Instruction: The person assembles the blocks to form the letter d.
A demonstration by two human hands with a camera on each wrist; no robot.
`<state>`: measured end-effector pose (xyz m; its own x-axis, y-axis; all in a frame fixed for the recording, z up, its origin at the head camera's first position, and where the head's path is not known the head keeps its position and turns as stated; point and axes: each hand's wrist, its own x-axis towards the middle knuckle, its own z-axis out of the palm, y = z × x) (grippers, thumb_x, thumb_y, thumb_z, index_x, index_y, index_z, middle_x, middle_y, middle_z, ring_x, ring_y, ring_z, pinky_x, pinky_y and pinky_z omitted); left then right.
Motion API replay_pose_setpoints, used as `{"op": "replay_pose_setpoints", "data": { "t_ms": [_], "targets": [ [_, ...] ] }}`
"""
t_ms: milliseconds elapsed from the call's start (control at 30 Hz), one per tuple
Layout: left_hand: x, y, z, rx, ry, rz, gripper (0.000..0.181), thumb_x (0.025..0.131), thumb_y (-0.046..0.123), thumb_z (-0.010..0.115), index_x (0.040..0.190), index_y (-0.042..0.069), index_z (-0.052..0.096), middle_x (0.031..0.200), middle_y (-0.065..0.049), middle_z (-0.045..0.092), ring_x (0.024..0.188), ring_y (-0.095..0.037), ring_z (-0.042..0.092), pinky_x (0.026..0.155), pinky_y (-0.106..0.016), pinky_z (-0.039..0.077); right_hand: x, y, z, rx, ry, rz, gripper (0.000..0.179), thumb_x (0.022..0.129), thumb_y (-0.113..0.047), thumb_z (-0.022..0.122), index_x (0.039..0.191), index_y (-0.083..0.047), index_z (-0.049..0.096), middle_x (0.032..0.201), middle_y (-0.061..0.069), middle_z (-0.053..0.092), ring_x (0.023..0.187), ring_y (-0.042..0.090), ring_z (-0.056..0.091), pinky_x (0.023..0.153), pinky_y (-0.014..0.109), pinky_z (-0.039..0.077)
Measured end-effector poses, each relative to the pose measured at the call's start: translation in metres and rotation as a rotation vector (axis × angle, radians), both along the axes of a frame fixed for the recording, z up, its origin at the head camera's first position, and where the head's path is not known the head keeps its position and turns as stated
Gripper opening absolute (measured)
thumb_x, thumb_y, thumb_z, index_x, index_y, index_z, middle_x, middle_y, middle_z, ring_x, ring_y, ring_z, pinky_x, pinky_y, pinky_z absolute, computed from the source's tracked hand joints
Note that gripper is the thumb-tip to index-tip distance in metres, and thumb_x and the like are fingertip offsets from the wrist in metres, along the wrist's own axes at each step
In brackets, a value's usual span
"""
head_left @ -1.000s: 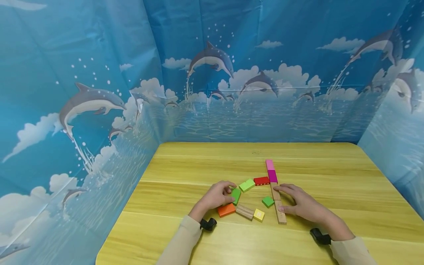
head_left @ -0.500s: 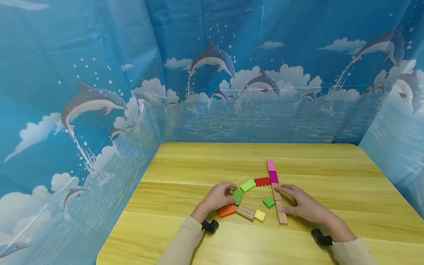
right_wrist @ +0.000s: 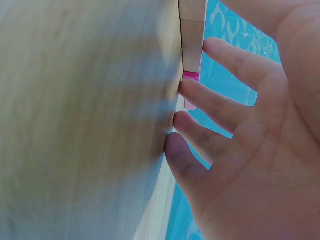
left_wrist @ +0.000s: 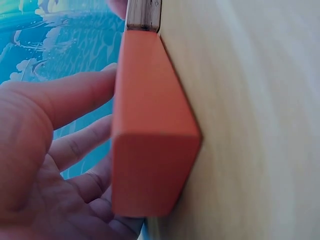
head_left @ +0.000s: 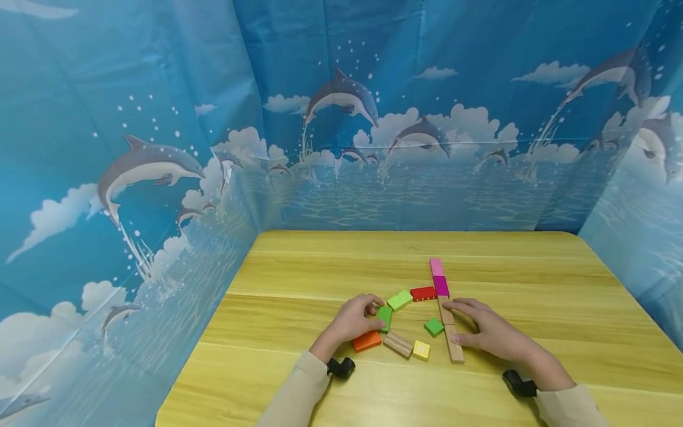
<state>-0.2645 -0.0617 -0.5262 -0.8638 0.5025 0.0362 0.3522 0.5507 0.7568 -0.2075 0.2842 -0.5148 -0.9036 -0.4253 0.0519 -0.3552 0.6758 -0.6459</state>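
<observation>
My left hand [head_left: 353, 317] bends its thumb and index finger over the two ends of a long green block [head_left: 385, 320], seemingly pinching it. An orange block [head_left: 367, 341] lies right below that hand and fills the left wrist view, where it hides the thumb's contact. Two plain wooden blocks [head_left: 455, 350] lie end to end, in line with a magenta block [head_left: 440, 286] and a pink block [head_left: 436, 267]. Along their right side, my right hand [head_left: 488, 329] touches the wooden pair with index finger and thumb; its fingers look fairly straight in the right wrist view.
Between the hands lie a light green block [head_left: 400, 300], a red dotted block [head_left: 424, 293], a small green block [head_left: 434, 327], a grooved wooden block [head_left: 398, 344] and a yellow block [head_left: 421, 350]. A dolphin-print curtain [head_left: 341, 196] surrounds the wooden table [head_left: 299, 267].
My left hand and the green block have shifted slightly right. The grooved wooden block and yellow block have also slid a little right. My right hand holds its place.
</observation>
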Motion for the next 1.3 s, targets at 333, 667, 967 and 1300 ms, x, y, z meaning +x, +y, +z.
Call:
{"op": "replay_pose_setpoints", "data": {
  "t_ms": [333,667,967,1300],
  "targets": [
    [0.0025,0.0030,-0.0012,-0.001,0.014,0.025,0.040,0.087,0.029,0.081,0.123,0.018,0.067,0.094,0.003,0.058,0.078,-0.011,0.051,0.068,-0.027,0.045,0.0007,-0.0008,0.0018,0.004,-0.008,0.000,0.073,0.090,-0.049,0.072,0.151,-0.016,0.048,0.151,0.021,0.038,0.137,0.049,0.033,0.101,0.070,0.033],
    [0.0052,0.0045,-0.0009,-0.012,0.036,0.031,0.041,0.087,0.029,0.081,0.123,0.016,0.067,0.094,0.004,0.058,0.081,-0.010,0.052,0.071,-0.027,0.045,0.0029,-0.0025,0.0059,0.000,0.004,-0.001,0.073,0.090,-0.048,0.072,0.151,-0.015,0.048,0.151,0.022,0.038,0.136,0.051,0.033,0.100,0.071,0.033],
    [0.0037,0.0024,0.0004,-0.021,0.045,0.015,0.043,0.088,0.031,0.080,0.127,0.016,0.066,0.096,0.004,0.059,0.084,-0.010,0.054,0.073,-0.026,0.046,0.0039,-0.0027,0.0068,-0.007,0.016,0.011,0.072,0.091,-0.047,0.072,0.150,-0.013,0.048,0.150,0.023,0.039,0.135,0.052,0.033,0.099,0.071,0.034],
    [0.0032,-0.0027,0.0040,0.022,0.004,-0.031,0.043,0.092,0.029,0.076,0.133,0.020,0.064,0.105,0.000,0.061,0.089,-0.010,0.056,0.075,-0.029,0.049,0.0032,-0.0019,0.0041,0.004,0.017,0.004,0.072,0.091,-0.048,0.071,0.150,-0.015,0.048,0.151,0.022,0.039,0.136,0.050,0.034,0.100,0.070,0.034]
  ]
}}
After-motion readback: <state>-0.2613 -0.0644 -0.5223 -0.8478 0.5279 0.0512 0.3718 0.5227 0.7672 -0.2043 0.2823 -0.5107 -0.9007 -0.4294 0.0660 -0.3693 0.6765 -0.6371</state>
